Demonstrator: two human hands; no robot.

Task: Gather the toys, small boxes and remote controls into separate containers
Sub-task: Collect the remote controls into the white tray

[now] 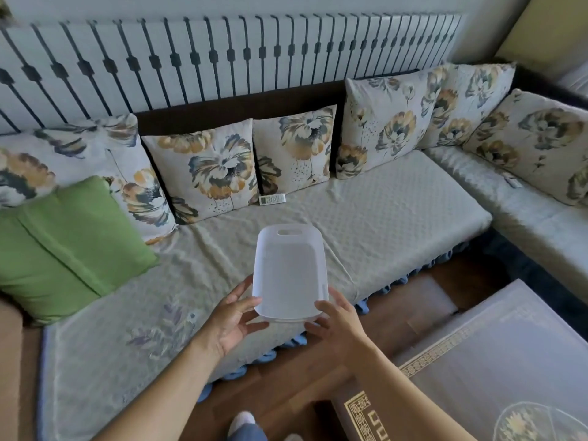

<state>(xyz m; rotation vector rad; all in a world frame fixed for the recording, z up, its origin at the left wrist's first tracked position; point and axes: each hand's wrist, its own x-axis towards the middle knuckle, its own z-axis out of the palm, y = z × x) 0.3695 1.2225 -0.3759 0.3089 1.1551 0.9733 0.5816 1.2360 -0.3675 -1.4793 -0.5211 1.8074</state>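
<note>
Two bare forearms (pixel 178 377) are sticking out from 6 o'clock, and both hands are holding the near end of a translucent white plastic tub with a handle slot (pixel 289 272). At the 7 o'clock corner the left hand (pixel 234 316) is pinching it, thumb on the wall and fingers tucking under the rim. The right hand (pixel 339 319) is doing the same at the 5 o'clock corner.

The tub is looking empty, so I'd say the sorting is barely getting going. It's either hovering over or sitting on the pale quilted sofa seat (pixel 397 205), honestly can't tell which.

My guess is it's being held by one end so the open top is facing up, ready for loading. A small white remote control (pixel 272 199) is lying at 12 o'clock from the tub, well apart, right against the foot of the floral cushions (pixel 210 167). Another small pale thing (pixel 513 181) is lying at 2 o'clock on the side seat, too tiny to call. At 9 o'clock a green cushion (pixel 63 246) is slumping.
</note>
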